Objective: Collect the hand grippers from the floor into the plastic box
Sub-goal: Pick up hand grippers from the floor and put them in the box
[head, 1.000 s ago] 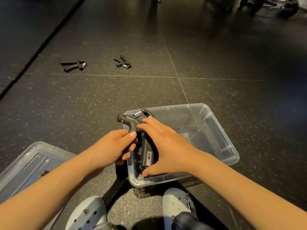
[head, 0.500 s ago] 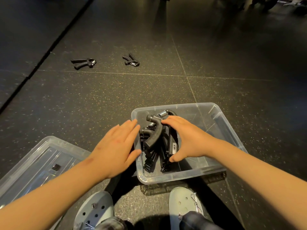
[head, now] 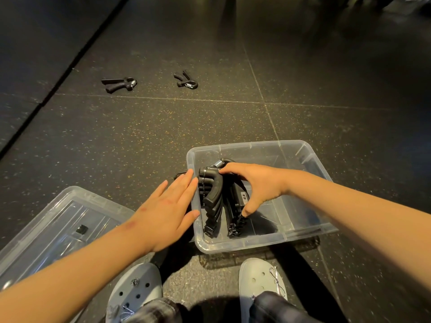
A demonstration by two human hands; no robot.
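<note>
**Dark speckled floor, a clear box, black grippers**

The floor (head: 163,136) is dark and rubbery, with tiny gold and white dots and thin lines where the big squares meet. On it, near the person, sits a see-through plastic box (head: 303,231) with smooth walls and round corners.

A stack of hand grippers (head: 212,199) lies in the left part of the box. They are black, with curved handles, ridged knobs at the far end and a shiny metal spring on top. The right hand (head: 258,185) is bent over the stack and holds it. Its fingers (head: 231,169) curl on the far end by the spring, and its thumb (head: 248,209) presses the near side of the right handles.

The left hand (head: 168,210) is flat, with straight fingers, and holds nothing. It is at the left wall of the box, just beside the knobs. I cannot tell if it touches them.

Two more black grippers lie far away on the floor: the first loose gripper (head: 120,84) on the left and the second loose gripper (head: 186,81) to its right, well apart.

A clear lid (head: 46,229) lies near on the left. Two pale gray shoes (head: 137,292) with holes are at the near edge.
</note>
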